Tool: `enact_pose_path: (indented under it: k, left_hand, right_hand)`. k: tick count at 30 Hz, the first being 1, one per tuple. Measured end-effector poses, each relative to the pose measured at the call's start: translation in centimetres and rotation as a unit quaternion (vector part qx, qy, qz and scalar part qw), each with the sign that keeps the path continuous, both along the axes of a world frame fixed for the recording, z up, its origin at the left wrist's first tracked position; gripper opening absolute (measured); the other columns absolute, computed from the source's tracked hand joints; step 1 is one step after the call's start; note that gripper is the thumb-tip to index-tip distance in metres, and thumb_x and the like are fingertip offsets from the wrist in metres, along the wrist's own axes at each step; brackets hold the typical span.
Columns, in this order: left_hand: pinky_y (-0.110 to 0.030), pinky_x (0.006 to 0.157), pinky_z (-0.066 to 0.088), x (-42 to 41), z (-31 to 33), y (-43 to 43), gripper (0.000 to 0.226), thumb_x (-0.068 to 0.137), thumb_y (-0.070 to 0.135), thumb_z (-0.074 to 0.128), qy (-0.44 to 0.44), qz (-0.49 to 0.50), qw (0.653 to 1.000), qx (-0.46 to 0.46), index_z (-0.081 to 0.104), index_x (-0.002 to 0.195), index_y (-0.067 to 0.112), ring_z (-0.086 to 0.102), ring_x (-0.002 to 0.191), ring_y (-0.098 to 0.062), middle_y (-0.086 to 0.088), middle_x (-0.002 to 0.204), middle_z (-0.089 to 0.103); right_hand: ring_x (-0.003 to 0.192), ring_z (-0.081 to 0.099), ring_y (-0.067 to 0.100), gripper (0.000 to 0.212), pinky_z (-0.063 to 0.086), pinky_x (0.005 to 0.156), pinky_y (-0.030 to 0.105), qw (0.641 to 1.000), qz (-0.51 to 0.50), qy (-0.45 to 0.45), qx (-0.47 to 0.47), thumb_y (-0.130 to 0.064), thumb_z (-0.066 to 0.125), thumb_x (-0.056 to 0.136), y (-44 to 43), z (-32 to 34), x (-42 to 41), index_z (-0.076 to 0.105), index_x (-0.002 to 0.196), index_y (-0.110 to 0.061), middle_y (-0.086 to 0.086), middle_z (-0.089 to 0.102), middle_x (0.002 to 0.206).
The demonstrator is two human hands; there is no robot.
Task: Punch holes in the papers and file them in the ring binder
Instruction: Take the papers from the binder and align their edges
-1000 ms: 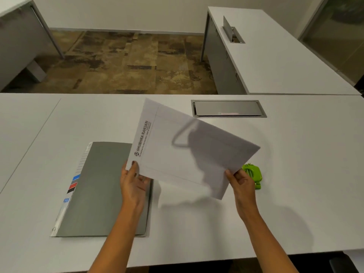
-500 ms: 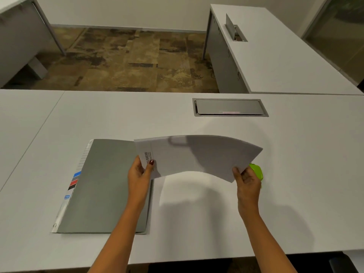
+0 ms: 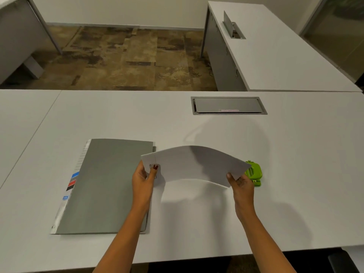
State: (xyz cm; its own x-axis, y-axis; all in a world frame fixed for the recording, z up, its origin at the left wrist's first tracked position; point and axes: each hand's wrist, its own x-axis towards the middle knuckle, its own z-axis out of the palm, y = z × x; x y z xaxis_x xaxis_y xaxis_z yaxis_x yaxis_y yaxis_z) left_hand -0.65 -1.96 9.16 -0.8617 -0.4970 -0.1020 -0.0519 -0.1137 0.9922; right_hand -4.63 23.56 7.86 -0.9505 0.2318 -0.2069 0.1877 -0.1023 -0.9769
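Left hand (image 3: 142,179) has the paper (image 3: 197,164) pinched at its left end, thumb with a red nail on top and the other fingers tucked underneath. Right hand (image 3: 241,183) grips the near right corner the same way, thumb on top. So both hands are closed on the paper. It's held up off the desk (image 3: 197,233) and bows upward in the middle like a little arch, with its shadow on the desk below. Can't tell if it's a single sheet or a few together. There's some print near the left end, too small to read.

The binder (image 3: 106,186) is grey, closed and flat on the desk. The paper's left end sits over the binder's right edge from this angle, and the left forearm crosses its near right corner. The binder's left side shows a white strip with blue, red and black tabs.

The green punch (image 3: 255,172) sits on the desk well right of the binder, partly hidden by the paper's right corner. The right hand is just beside it, can't tell if they touch.

Further back and right of the binder there's a grey hatch (image 3: 228,105) set into the desk, lid down. Past that, another white desk (image 3: 275,56) runs away to the right, and straight beyond the binder is brown patchy carpet (image 3: 128,56).
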Motion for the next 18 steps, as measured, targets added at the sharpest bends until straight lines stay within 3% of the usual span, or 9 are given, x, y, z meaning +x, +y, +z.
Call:
enact_pose_path:
  k: [3, 8, 10, 12, 15, 18]
  left_hand:
    - [-0.018, 0.070, 0.054, 0.0, -0.9, -0.3, 0.025, 0.091, 0.010, 0.058, -0.028, -0.012, 1.000, 0.006, 0.060, 0.108, 0.027, 0.063, 0.089, -0.017, 0.004, 0.100, 0.068]
    - [-0.020, 0.071, 0.055, -0.3, -0.9, -0.1, 0.028, 0.091, 0.010, 0.057, -0.041, 0.002, 0.999, 0.002, 0.059, 0.118, 0.015, 0.065, 0.088, -0.013, 0.004, 0.103, 0.067]
    - [-0.027, 0.076, 0.054, -0.4, -1.3, 0.0, 0.028, 0.090, 0.011, 0.059, -0.053, -0.006, 0.999, 0.000, 0.060, 0.117, 0.014, 0.065, 0.089, -0.018, 0.000, 0.103, 0.068]
    - [-0.031, 0.076, 0.052, -0.5, -1.7, 0.0, 0.019, 0.089, 0.011, 0.060, -0.069, -0.007, 0.998, 0.005, 0.063, 0.107, 0.013, 0.064, 0.088, -0.024, -0.004, 0.097, 0.068]
    - [-0.025, 0.066, 0.049, -0.6, -1.5, 0.1, 0.011, 0.088, 0.006, 0.062, -0.089, 0.028, 0.996, 0.009, 0.061, 0.082, 0.016, 0.059, 0.078, -0.025, -0.004, 0.078, 0.064]
    - [-0.029, 0.065, 0.048, -0.8, -1.5, 0.0, 0.009, 0.088, 0.005, 0.061, -0.091, 0.058, 0.994, 0.027, 0.060, 0.083, 0.013, 0.058, 0.076, -0.026, -0.007, 0.078, 0.063]
  right_hand:
    - [0.098, 0.062, 0.014, 0.035, 0.047, 0.079, 0.021, 1.000, 0.012, -0.012, 0.010, -0.006, 0.062, 0.086, 0.0, -0.4, 0.0, 0.058, 0.120, -0.011, -0.004, 0.066, 0.103]
    - [0.095, 0.063, 0.010, 0.036, 0.049, 0.075, 0.016, 1.000, -0.012, -0.003, 0.020, -0.007, 0.061, 0.087, 0.1, -0.3, -0.6, 0.056, 0.123, -0.009, -0.002, 0.066, 0.104]
    - [0.102, 0.062, 0.018, 0.038, 0.049, 0.082, 0.023, 0.999, -0.005, -0.018, 0.028, -0.007, 0.062, 0.086, 0.3, -0.9, -0.6, 0.056, 0.124, -0.007, 0.003, 0.066, 0.110]
    - [0.109, 0.059, 0.022, 0.041, 0.047, 0.092, 0.033, 0.998, 0.005, -0.038, 0.044, -0.007, 0.065, 0.085, 0.5, -1.4, -0.5, 0.056, 0.125, -0.010, 0.007, 0.064, 0.117]
    - [0.117, 0.053, 0.019, 0.043, 0.042, 0.094, 0.033, 0.995, -0.037, -0.050, 0.078, -0.007, 0.069, 0.081, 0.8, -2.4, -0.1, 0.053, 0.120, -0.017, 0.003, 0.058, 0.123]
    - [0.121, 0.047, 0.022, 0.054, 0.041, 0.100, 0.036, 0.988, -0.125, -0.082, 0.034, -0.004, 0.071, 0.079, 0.1, -2.8, 0.7, 0.043, 0.122, -0.021, 0.006, 0.046, 0.130]
